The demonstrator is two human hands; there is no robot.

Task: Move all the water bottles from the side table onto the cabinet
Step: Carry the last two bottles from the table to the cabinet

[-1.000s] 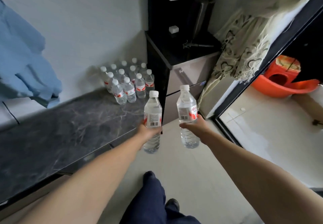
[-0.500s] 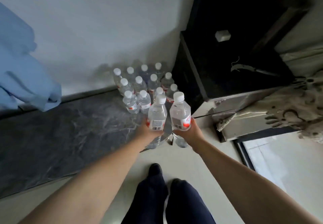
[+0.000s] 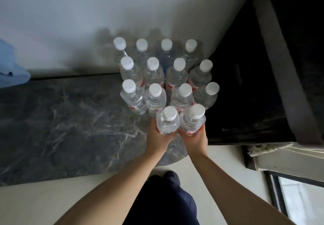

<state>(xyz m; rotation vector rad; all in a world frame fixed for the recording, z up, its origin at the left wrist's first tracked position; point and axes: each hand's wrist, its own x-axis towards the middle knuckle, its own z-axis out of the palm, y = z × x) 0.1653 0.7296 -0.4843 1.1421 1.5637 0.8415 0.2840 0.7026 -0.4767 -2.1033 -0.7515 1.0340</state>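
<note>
Several clear water bottles [image 3: 154, 72] with white caps and red labels stand in rows at the right end of the dark marble cabinet top [image 3: 70, 123], against the wall. My left hand [image 3: 158, 141] grips one bottle [image 3: 168, 122] upright and my right hand [image 3: 195, 139] grips another bottle [image 3: 192, 119]. Both held bottles sit side by side just in front of the nearest row, over the cabinet's rounded corner. Whether their bases touch the top is hidden by my hands.
A tall black unit [image 3: 254, 93] stands right of the bottles, almost touching them. Blue cloth [image 3: 10, 68] hangs at the left edge. Pale floor [image 3: 35, 203] and my dark trouser legs [image 3: 163, 198] are below. A dark door frame [image 3: 277, 195] is at the lower right.
I have stepped close to the cabinet and now look down on it. Both hands carried their bottles forward from over the floor to the front of the group.
</note>
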